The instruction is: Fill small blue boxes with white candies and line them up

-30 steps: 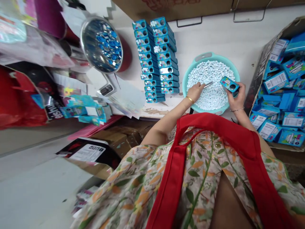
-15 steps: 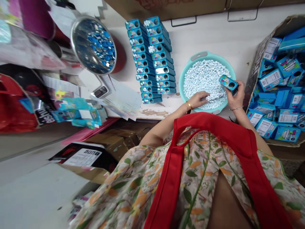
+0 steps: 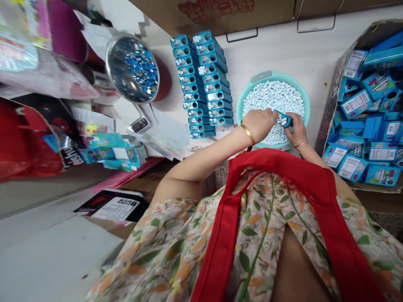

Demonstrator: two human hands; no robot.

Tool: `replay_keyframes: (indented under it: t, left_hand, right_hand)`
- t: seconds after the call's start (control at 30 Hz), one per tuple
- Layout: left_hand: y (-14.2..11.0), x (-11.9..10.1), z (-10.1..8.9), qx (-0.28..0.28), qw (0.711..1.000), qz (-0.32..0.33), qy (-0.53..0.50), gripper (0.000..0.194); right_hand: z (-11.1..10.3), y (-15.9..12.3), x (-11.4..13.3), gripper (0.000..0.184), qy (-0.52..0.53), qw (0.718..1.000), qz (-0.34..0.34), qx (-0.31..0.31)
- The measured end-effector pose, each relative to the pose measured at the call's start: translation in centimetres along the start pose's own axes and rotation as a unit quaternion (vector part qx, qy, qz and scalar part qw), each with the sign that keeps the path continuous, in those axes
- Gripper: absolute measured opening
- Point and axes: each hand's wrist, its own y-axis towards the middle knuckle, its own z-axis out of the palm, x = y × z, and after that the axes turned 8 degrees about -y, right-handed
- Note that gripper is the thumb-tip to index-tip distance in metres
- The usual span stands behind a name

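Note:
In my right hand [image 3: 297, 129] is a small blue candy box [image 3: 286, 119], tilted over a turquoise basin [image 3: 239, 105]. White candies show at the box's round hole. My left hand [image 3: 260, 122], with a gold bangle at its wrist, is at the box's left end with its fingers curled together. Whatever those fingers hold is hidden from view. Pale blue-white candies [image 3: 273, 93] fill the basin beneath both hands.
Two rows of blue boxes [image 3: 217, 77] stand left of the basin, some with candies at their holes. A steel bowl [image 3: 116, 79] of blue-and-silver pieces sits farther left, near a scale [image 3: 139, 125]. At right, a carton [image 3: 330, 92] holds many blue boxes.
My left hand has risen from the candies to the box. The right hand has brought the box left and tilted it; candies now show at its hole. The view has shifted slightly.

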Motion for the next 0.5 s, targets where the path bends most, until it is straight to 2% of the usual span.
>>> replay_keyframes:
  t: [0.1,0.2,0.27,0.33,0.43,0.5]
  left_hand:
    - [-0.9,-2.6,-1.2,0.005,1.0,-0.015,0.021,0.033]
    - [-2.1,-2.3,-1.8,-0.005,1.0,-0.021,0.018,0.029]
    - [-2.5,-0.5,-1.4,-0.036,0.999,-0.017,-0.008,0.026]
    - [-2.4,2.1,0.0,-0.074,0.995,0.017,-0.06,0.038]
    - [-2.1,6.0,3.5,-0.101,0.978,0.095,-0.154,0.059]
    - [-2.5,8.1,6.0,-0.103,0.965,0.12,-0.209,0.053]
  right_hand:
    - [0.4,-0.2,0.1,0.043,0.018,1.0,0.007,-0.007]
    - [0.3,-0.3,0.1,0.042,0.042,0.999,0.015,-0.016]
    - [0.1,-0.2,0.5,0.042,0.063,0.998,0.012,-0.02]
    - [-0.1,-0.1,1.5,0.043,0.089,0.996,-0.002,-0.014]
    - [0.0,0.4,3.8,0.047,0.124,0.992,-0.021,0.023]
    - [0.3,0.8,5.4,0.051,0.146,0.987,-0.03,0.066]
